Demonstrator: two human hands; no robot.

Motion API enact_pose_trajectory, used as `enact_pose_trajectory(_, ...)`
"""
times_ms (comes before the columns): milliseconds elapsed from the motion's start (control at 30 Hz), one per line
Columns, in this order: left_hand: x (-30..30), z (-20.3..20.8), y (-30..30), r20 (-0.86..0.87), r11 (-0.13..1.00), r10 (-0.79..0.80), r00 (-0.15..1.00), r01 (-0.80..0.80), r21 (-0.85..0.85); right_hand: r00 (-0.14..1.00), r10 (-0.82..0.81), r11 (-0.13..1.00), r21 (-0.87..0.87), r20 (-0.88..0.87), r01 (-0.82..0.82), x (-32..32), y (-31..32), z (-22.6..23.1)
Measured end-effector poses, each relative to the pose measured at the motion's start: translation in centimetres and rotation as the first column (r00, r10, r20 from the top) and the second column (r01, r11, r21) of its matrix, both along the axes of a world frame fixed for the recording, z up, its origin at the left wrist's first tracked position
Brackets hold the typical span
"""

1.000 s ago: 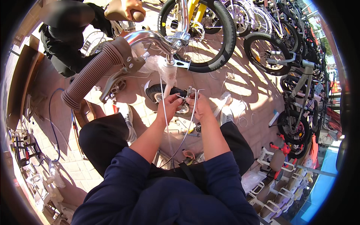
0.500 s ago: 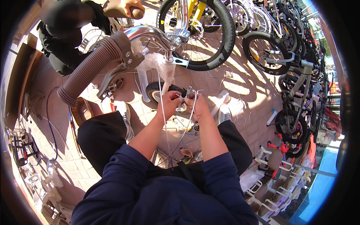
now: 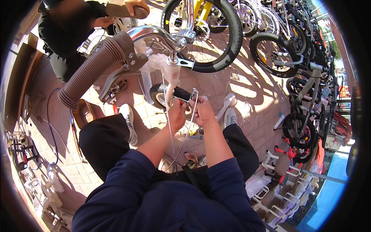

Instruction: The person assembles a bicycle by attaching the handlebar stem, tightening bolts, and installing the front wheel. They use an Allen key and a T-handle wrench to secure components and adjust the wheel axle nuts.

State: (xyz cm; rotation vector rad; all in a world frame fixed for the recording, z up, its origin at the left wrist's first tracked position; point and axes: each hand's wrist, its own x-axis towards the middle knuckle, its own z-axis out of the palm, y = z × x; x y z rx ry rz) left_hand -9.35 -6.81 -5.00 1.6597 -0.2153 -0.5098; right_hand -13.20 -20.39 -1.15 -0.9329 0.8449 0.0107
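Note:
Both my hands are close together over a small black-tyred wheel point(image 3: 157, 93) on the paving. My left hand point(image 3: 177, 116) is closed, its fingertips pinching a small part that they mostly hide. Beside it, my right hand point(image 3: 203, 113) is closed on a pale cable point(image 3: 189, 131), which loops down toward my lap. A small silver metal fitting point(image 3: 194, 92) sticks up above the right fingers. Another white cable point(image 3: 167, 99) hangs from a chrome handlebar point(image 3: 156, 31) past my left hand. The handlebar carries a ribbed brown grip point(image 3: 92, 69) and a brown brake lever point(image 3: 118, 81).
Bubble wrap point(image 3: 164, 65) covers the stem below the handlebar. A large bicycle wheel point(image 3: 232, 48) stands ahead, and several bicycles point(image 3: 305, 69) crowd the right. A co-worker point(image 3: 63, 42) crouches at the upper left. White-framed parts point(image 3: 276, 201) lie lower right; a wrench point(image 3: 196, 136) lies between my feet.
The silver fitting and cable have turned upward at my right hand. My left hand has shifted slightly right and down. The co-worker has leaned, and a second hand of theirs now shows.

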Motion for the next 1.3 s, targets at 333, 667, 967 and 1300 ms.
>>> enact_pose_trajectory(333,0.5,-2.6,-0.6,-0.201,0.949,-0.049,0.978,-0.017,-0.315,0.808,0.387,0.718,-0.405,-0.444,-0.567,-3.5,-1.0,3.8)
enact_pose_trajectory(667,1.0,-2.9,-0.7,-0.264,0.924,-0.034,0.964,-0.071,-0.376,0.914,0.369,0.169,-0.954,-0.171,-0.247,-3.8,0.9,2.3)
enact_pose_trajectory(967,1.0,-3.0,-1.0,-0.276,0.910,-0.045,0.960,-0.075,-0.408,0.990,0.139,0.500,-0.865,0.018,-0.054,-3.0,2.2,0.3)
enact_pose_trajectory(1300,0.8,-2.4,-1.2,-0.247,0.929,-0.033,0.968,-0.062,-0.365,0.998,0.060,0.442,-0.895,-0.035,-0.058,-3.0,2.2,0.2)
